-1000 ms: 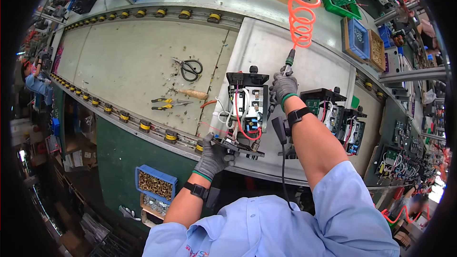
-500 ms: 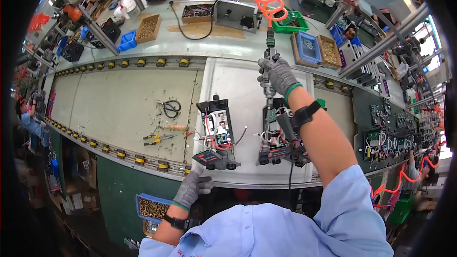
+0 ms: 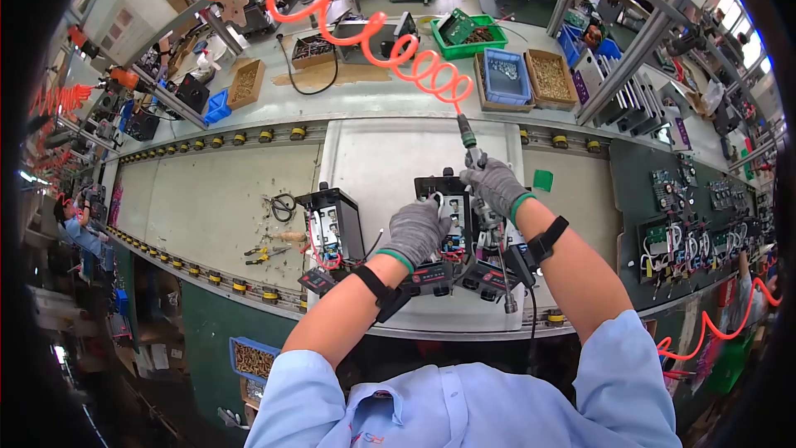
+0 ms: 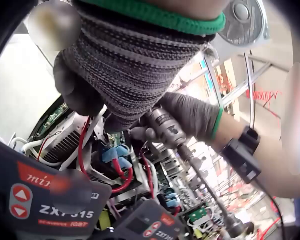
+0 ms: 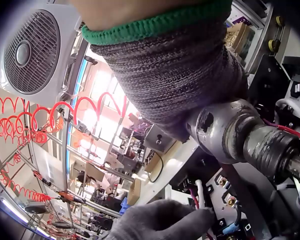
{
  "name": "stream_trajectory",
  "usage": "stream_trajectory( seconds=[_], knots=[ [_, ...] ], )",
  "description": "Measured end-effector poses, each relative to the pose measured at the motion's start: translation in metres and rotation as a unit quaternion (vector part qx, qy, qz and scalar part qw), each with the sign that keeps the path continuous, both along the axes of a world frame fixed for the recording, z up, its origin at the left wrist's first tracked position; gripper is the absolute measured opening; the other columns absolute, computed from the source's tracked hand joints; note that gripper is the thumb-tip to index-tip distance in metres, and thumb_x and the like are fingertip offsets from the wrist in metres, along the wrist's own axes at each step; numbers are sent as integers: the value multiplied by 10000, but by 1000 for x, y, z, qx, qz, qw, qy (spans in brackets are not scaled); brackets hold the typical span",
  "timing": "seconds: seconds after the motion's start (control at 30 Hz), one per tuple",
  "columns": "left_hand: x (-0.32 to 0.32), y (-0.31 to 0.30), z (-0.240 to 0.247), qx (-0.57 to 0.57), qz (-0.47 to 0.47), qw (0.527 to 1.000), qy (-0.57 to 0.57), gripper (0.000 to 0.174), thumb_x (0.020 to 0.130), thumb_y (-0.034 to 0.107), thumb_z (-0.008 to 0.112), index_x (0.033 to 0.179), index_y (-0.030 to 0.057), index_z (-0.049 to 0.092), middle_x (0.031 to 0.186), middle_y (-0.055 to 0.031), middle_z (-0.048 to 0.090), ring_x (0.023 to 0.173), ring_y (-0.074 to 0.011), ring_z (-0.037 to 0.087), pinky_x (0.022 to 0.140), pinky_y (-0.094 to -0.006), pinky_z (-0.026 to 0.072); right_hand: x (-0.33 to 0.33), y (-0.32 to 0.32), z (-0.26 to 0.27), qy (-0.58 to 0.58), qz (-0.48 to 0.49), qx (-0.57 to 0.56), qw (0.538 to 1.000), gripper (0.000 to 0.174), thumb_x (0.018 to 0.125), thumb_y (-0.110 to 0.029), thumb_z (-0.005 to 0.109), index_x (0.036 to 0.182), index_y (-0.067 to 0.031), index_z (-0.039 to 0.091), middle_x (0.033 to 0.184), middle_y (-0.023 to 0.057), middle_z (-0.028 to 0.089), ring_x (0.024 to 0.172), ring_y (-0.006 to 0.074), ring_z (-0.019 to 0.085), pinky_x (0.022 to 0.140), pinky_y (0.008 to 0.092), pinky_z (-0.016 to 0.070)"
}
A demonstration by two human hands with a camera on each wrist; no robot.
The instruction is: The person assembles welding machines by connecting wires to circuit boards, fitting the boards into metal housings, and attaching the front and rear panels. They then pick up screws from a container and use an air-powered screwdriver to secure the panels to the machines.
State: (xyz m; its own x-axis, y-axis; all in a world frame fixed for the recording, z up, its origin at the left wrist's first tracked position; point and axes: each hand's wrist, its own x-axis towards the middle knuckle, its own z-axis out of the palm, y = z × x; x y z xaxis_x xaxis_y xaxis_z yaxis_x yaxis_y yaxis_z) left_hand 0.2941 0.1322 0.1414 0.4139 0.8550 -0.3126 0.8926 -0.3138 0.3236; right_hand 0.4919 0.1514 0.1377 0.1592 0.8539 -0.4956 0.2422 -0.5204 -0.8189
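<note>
My gloved right hand grips a metal air screwdriver, whose long shaft slants down past the front panels to a socket-like tip. A coiled orange air hose runs from its top. My gloved left hand reaches over the middle welder unit, fingers bent down close to a white wire; I cannot tell whether they pinch anything. This uncovered unit has a tilted front panel marked ZX7 315. A similar unit stands to its left, and another panel shows at its right.
The units stand on a pale board across the roller line. Pliers and scissors lie left among scraps. Behind are a green bin, a blue bin and a box of screws. More wired boards lie right.
My left hand has gone from the left unit's front edge across to the middle unit. The right hand has carried the screwdriver right, then lower. The left and middle units stand further left than half a second ago.
</note>
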Motion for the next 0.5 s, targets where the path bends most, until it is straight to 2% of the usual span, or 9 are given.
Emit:
stream_trajectory(
  seconds=[0.03,0.07,0.1,0.17,0.2,0.23,0.3,0.33,0.5],
  knots=[
    [6,4,-1,-3,-1,1000,8,392,905,397,619,1070,49,692,883,-190,716,869,-360,703,796,-491,550,2,5,-5,-65,53,27,996,275,814,-277,737,946,-56,642,804,84,660,723,205,618,714,380,519],
    [8,7,-1,-14,-13,999,40,382,899,371,623,1103,54,685,884,-187,717,865,-359,706,798,-487,556,1,8,-10,-93,79,38,992,336,791,-344,728,959,-59,668,848,114,686,805,263,652,789,403,519],
    [8,10,-2,-23,-23,997,71,378,893,346,628,1135,60,677,884,-185,718,861,-358,708,799,-482,562,-1,7,-6,-86,81,37,992,336,791,-344,728,959,-59,668,848,114,686,805,263,652,789,403,519],
    [11,15,0,-18,-22,996,80,377,865,368,655,1065,53,707,875,-182,724,871,-352,714,804,-476,563,-6,9,6,-163,112,17,980,369,792,-384,699,1017,-91,690,898,144,713,891,313,678,825,430,518],
    [14,21,8,-55,-17,992,111,377,852,386,665,1016,51,720,858,-178,722,875,-347,715,807,-472,562,-8,11,6,-173,131,20,976,453,782,-416,679,1084,-79,689,984,185,723,988,356,686,870,452,524],
    [16,23,12,-93,-15,985,141,382,838,404,676,967,49,733,841,-174,721,878,-342,715,810,-468,561,-11,13,5,-170,134,23,976,453,782,-416,679,1084,-79,689,984,185,723,988,356,686,870,452,524],
    [13,22,15,-74,0,989,132,407,814,445,699,908,53,748,840,-175,725,880,-335,714,820,-459,560,-16,15,4,-237,127,-21,963,530,771,-424,677,1122,-27,663,1045,220,712,1037,373,682,918,457,525],
    [10,21,18,-64,-10,991,120,418,808,452,708,929,54,750,856,-176,729,885,-336,715,825,-456,561,-19,16,5,-226,127,-24,966,588,757,-433,685,1138,13,645,1087,243,699,1062,387,675,951,459,521],
    [-6,25,35,-61,17,988,139,448,806,451,727,1031,64,754,950,-155,748,931,-320,725,847,-442,573,-47,24,9,-217,139,-7,966,529,801,-416,685,1124,1,646,1078,237,703,1054,377,679,937,465,524]
  ],
)
